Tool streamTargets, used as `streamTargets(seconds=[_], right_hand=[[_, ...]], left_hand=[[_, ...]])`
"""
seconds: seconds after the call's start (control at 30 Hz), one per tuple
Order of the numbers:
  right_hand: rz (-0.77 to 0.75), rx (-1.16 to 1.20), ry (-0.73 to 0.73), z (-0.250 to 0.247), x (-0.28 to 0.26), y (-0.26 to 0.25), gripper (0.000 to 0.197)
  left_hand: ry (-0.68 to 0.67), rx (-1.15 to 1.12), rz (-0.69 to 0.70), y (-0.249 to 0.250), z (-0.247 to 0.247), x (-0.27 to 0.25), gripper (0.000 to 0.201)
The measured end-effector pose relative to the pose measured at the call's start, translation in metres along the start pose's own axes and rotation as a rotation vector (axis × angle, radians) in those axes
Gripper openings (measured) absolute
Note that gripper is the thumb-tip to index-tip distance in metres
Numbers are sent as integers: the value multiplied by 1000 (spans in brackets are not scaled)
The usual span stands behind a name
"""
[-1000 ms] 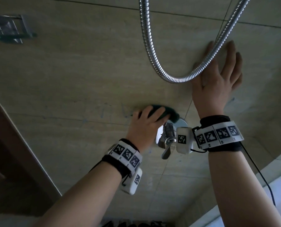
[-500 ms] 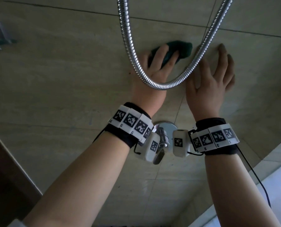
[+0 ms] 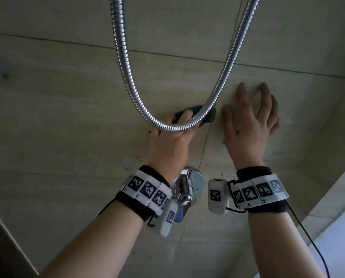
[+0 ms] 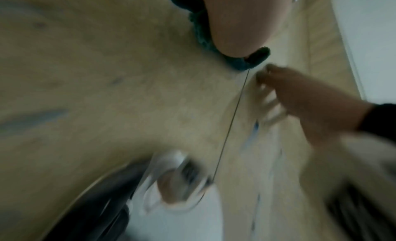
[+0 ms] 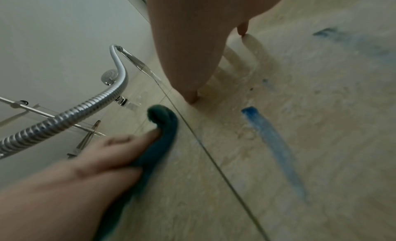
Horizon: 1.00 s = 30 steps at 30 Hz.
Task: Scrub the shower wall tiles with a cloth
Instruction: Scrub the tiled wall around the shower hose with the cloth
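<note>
While the left hand point(image 3: 172, 141) presses the green cloth point(image 5: 159, 143) mid-scrub beside the grout line point(image 5: 216, 163), the flat-fingered right hand point(image 3: 250, 127) braces; blue streaks point(image 5: 274, 148) across it probably need wiping next.

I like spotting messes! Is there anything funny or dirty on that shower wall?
Yes. A long blue streak runs across the beige wall tiles, right of the grout line, with fainter blue smudges farther up. The left hand presses the green cloth just left of that line, not on the streak.
</note>
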State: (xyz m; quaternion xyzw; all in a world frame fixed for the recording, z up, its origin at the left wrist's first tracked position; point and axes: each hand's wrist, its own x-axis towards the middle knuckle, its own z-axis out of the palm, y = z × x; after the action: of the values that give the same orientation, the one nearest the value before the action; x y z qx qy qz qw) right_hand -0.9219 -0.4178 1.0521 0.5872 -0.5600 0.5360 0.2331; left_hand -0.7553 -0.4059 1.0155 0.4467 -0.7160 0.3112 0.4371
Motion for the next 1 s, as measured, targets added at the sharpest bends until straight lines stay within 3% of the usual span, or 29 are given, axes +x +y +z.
streamTargets(seconds=[0.2,0.37,0.57,0.67,1.0], right_hand=[[-5,10,-7,-1,1,4,51],[-21,10,27,0,0,10,49],[47,33,-40,-8,-2,25,52],[40,34,-47,-11,-1,28,53],[-9,23,-41,-21,12,41,53]], left_hand=[[101,125,-62,10,-10,63,55],[106,11,8,24,15,24,55],[-105,79,119,40,38,-47,61],[-148,36,105,39,35,-51,64],[96,-110,-147,46,0,61,56]])
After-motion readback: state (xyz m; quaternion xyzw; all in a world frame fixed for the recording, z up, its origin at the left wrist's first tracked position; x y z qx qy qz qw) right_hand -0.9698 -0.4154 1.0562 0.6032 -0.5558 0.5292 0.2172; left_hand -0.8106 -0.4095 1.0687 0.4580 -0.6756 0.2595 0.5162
